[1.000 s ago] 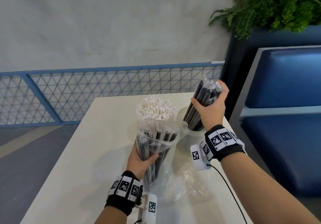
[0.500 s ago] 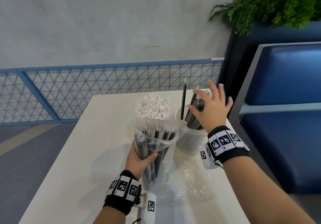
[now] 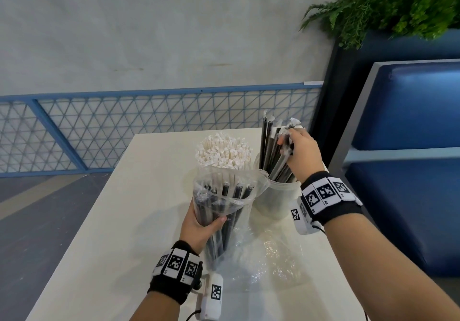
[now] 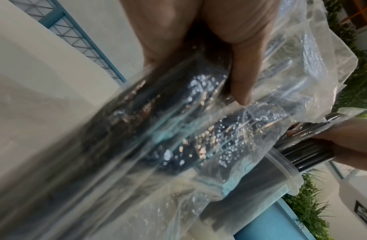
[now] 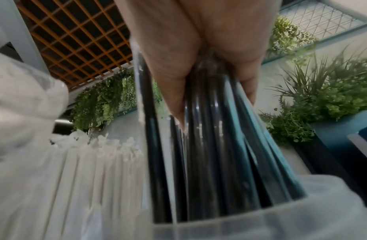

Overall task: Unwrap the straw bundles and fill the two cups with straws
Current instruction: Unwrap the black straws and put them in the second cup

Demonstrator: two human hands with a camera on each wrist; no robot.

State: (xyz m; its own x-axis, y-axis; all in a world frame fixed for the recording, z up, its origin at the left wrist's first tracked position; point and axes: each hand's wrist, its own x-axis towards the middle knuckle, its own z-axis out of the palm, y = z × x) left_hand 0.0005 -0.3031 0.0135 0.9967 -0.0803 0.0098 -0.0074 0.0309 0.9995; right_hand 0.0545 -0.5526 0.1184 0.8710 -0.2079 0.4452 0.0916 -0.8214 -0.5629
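A person's right hand (image 3: pixel 300 152) grips black straws (image 3: pixel 271 156) standing in the cup (image 3: pixel 276 201) below its fingers; the left hand (image 3: pixel 199 223) clasps the bagged bundle (image 3: pixel 224 211). Tugging sideways might topple the cup.

right hand (image 3: pixel 300 152) regripped black straws (image 3: pixel 272 151), one straw now upright

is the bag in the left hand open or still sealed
Open. The plastic bag held by the left hand gapes wide at the top, with black straws poking up inside the mouth.
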